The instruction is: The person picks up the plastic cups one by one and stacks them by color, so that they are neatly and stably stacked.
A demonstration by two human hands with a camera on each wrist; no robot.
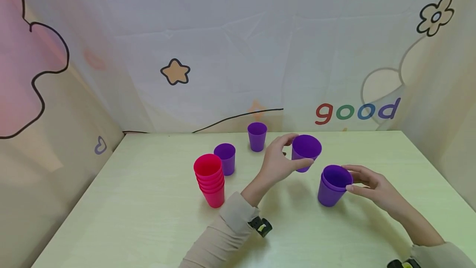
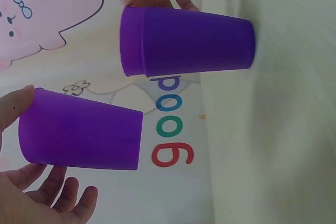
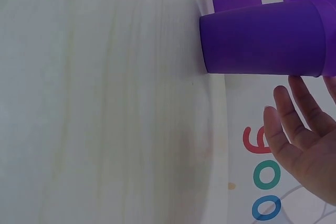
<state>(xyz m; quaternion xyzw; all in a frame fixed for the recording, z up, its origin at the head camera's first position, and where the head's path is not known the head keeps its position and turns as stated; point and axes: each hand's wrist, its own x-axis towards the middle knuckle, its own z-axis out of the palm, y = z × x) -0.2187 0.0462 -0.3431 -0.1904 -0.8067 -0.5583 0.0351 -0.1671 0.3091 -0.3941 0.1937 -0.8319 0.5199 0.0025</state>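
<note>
My left hand [image 1: 276, 161] grips a purple cup [image 1: 303, 156] near its rim, thumb on the near side and fingers on the far side. This cup is raised over the table, mouth up, as the left wrist view also shows its whole side [image 2: 84, 132]. Lower and to the right, two nested purple cups [image 1: 329, 195] stand upright. My right hand [image 1: 377, 191] holds them at the rim from the right, thumb in front and forefinger behind. In the right wrist view its other fingers [image 3: 289, 124] extend loosely beside the nested cups [image 3: 262, 40].
A stack of several nested red cups [image 1: 213, 195] stands left of my left forearm. Just behind it is one upright purple cup [image 1: 229, 162], and another purple cup [image 1: 257, 139] stands near the back edge. A printed cloth [image 1: 223, 53] hangs behind the pale table [image 1: 130, 218].
</note>
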